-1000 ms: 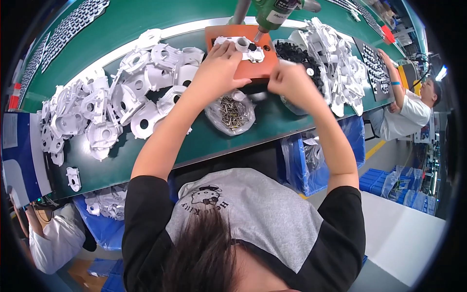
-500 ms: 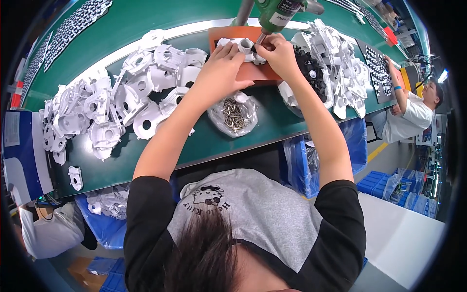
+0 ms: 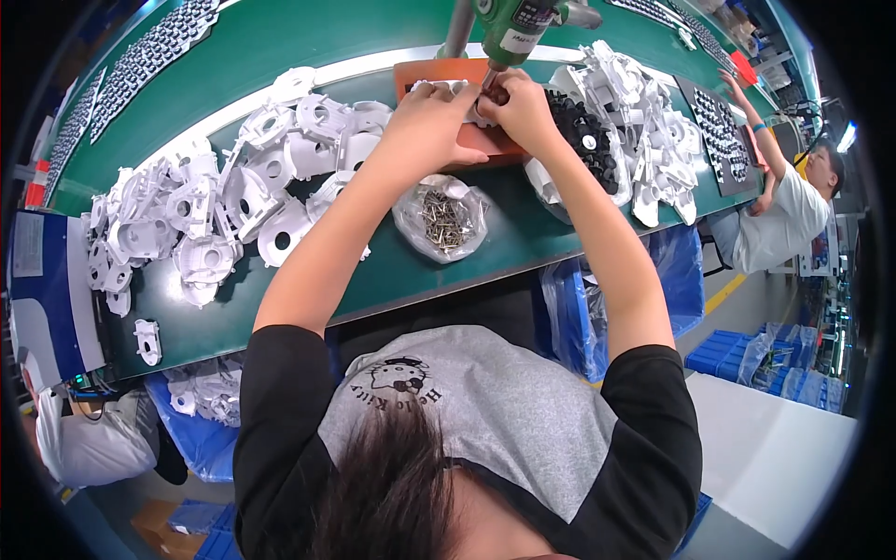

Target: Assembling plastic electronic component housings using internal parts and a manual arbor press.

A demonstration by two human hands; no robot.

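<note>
A white plastic housing (image 3: pixel 454 86) lies on an orange-red mat (image 3: pixel 411 73), mostly covered by my hands. My left hand (image 3: pixel 425 121) is laid over the housing with its fingers closed on the far side and the thumb reaching toward the right. Beside it, my right hand (image 3: pixel 520 107) pinches close to the tip of a green power screwdriver (image 3: pixel 511 33) that hangs above the mat. What sits between the right fingertips is hidden. Nearer to me is a clear plastic bag (image 3: pixel 478 229) with a heap of metal screws (image 3: pixel 442 220).
White housings (image 3: pixel 187 224) are heaped at the left, more (image 3: pixel 653 121) at the right. Black parts (image 3: pixel 574 126) fill a bag beside my right forearm. A single white part (image 3: pixel 147 342) lies near the left front edge. A co-worker (image 3: pixel 789 210) stands at the far right.
My right hand has shifted left, closer to my left hand and the housing, whose round collar is now mostly covered. The co-worker's arm has reached farther out.
</note>
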